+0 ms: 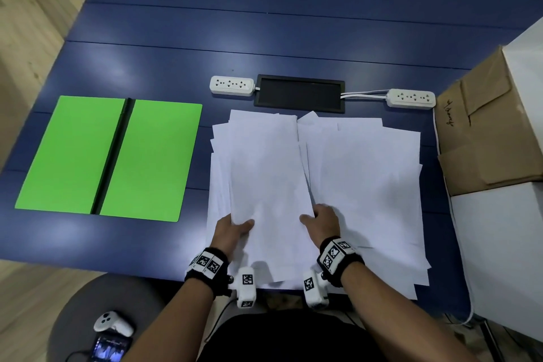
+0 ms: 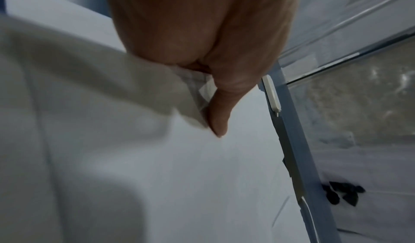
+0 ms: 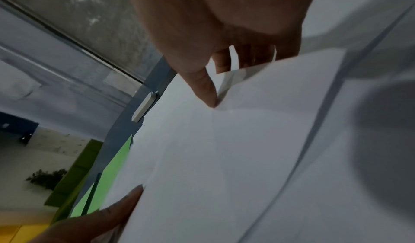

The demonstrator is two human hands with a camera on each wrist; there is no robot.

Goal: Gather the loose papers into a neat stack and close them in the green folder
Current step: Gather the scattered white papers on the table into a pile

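White papers [image 1: 361, 185] lie spread in a loose overlapping pile on the blue table [image 1: 264, 38], right of centre. A smaller batch of sheets [image 1: 264, 173] lies on top at the left. My left hand [image 1: 233, 228] pinches its near left edge, thumb on top, fingers underneath. My right hand [image 1: 321, 220] pinches its near right edge the same way. The wrist views show each thumb pressed on paper [image 2: 202, 175] [image 3: 224, 149] with fingers curled below. The green folder [image 1: 111, 156] lies open and flat to the left, its dark spine in the middle.
Two white power strips [image 1: 232, 84] [image 1: 410, 98] flank a black panel [image 1: 299, 93] just behind the papers. A cardboard box [image 1: 484, 132] and a white block stand at the right edge. A stool with a controller [image 1: 113, 323] and a phone sits near left.
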